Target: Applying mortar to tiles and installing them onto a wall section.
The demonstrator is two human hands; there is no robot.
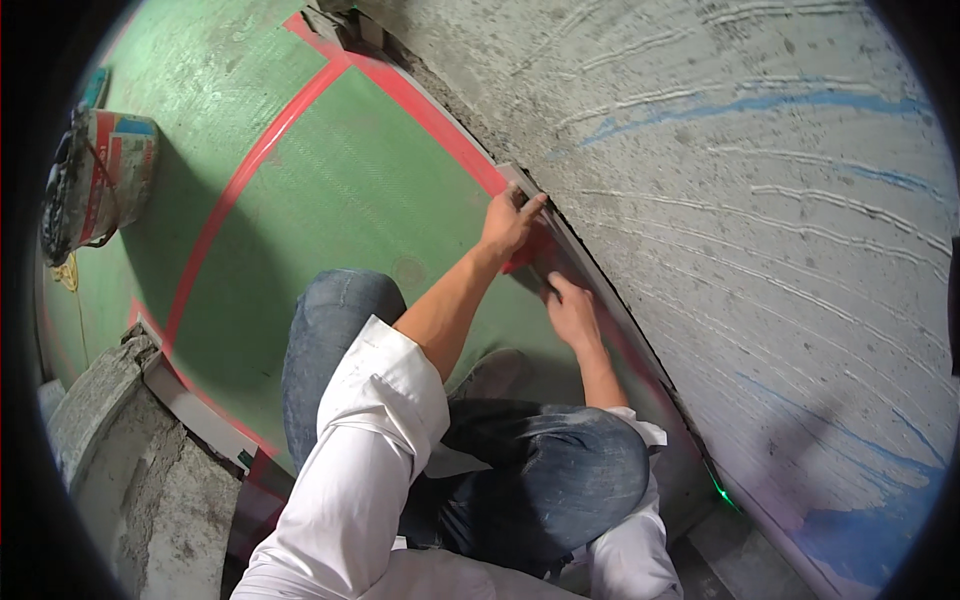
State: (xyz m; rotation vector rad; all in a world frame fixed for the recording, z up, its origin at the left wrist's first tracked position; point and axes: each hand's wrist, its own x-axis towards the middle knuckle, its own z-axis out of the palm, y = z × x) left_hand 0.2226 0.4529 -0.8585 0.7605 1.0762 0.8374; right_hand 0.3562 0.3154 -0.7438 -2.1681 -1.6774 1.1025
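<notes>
A pale, glossy skirting strip [590, 268] stands on edge along the foot of the wall. My left hand [508, 222] grips its far end, the fingers over the top edge near a narrow dark gap at the wall. Nearer to me, my right hand [573, 312] is closed with its fingers curled low against the strip's face; what it holds, if anything, is hidden. Between the hands shows a red patch [520, 258], perhaps tape or its reflection. Red tape [440, 125] runs along the floor's edge up to my left hand.
Green protective sheeting [350, 180] with red taped seams covers the floor under my bent knees. A dirty bucket [120, 170] stands at the far left. The rough grey wall [720, 220] rises on the right. A concrete ledge [150, 470] lies lower left. A green laser spot [724, 494] glows lower right.
</notes>
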